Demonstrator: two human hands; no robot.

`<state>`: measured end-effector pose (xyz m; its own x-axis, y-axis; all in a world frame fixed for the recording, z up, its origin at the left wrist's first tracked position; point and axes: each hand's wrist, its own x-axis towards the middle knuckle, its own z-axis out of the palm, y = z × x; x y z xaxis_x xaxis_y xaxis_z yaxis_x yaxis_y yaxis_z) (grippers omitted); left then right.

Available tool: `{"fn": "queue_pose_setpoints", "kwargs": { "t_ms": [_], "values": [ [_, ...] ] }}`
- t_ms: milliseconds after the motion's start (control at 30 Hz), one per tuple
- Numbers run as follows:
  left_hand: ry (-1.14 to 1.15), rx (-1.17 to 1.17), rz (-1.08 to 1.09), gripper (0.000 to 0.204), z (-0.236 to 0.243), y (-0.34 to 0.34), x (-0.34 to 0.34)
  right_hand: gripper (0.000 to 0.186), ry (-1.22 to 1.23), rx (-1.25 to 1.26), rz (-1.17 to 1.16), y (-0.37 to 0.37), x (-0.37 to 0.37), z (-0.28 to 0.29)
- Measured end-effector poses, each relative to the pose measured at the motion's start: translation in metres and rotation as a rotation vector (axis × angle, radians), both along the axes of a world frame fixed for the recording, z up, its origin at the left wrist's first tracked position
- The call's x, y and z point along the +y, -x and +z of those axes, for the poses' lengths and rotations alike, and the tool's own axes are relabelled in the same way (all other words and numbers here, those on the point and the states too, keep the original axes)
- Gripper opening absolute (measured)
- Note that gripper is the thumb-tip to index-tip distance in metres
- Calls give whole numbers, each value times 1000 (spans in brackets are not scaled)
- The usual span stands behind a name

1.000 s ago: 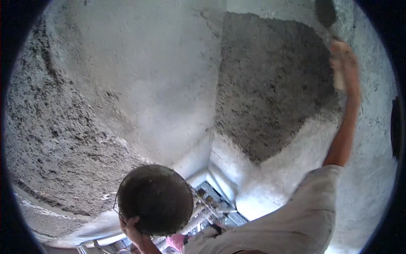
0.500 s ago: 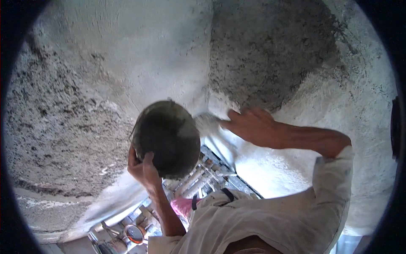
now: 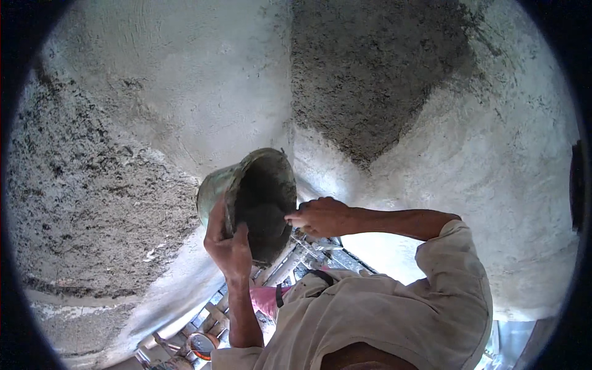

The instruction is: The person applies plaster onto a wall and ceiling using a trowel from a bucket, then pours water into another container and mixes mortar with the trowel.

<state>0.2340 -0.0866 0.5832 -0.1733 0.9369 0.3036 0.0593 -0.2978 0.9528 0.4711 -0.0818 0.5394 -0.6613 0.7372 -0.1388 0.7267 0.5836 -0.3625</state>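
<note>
A green, mortar-smeared bucket (image 3: pixel 213 188) is held up in front of the wall corner, its mouth tipped toward the right. My left hand (image 3: pixel 229 250) is closed on its rim, with the thumb reaching over the edge inside. At the mouth's right side, my right hand (image 3: pixel 317 217) is closed around the handle end of a trowel (image 3: pixel 265 221). The trowel's grey, rounded blade lies inside the dark bucket, partly lost in shadow. How much mortar the bucket contains is hard to make out.
Rough, pitted plaster (image 3: pixel 105 203) covers the left wall beside smoother pale render (image 3: pixel 203 80). A dark, coarse patch (image 3: pixel 376 68) marks the right wall. Far below are planks (image 3: pixel 216 317) and a round container with an orange rim (image 3: pixel 203 346).
My right hand has moved down and left, bringing the trowel from beside the wall into the bucket. The bucket has turned so its mouth faces right and more of its outer side shows.
</note>
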Motion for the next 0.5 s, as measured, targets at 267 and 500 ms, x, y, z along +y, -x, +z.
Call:
{"fn": "queue_pose_setpoints", "kwargs": {
  "t_ms": [267,500],
  "values": [
    [158,-580,155,54,-21,47,-8,43,286,82,-72,21,21,35],
    [149,-821,239,58,-21,85,-18,44,198,19,-3,32,40,129]
  ]
}}
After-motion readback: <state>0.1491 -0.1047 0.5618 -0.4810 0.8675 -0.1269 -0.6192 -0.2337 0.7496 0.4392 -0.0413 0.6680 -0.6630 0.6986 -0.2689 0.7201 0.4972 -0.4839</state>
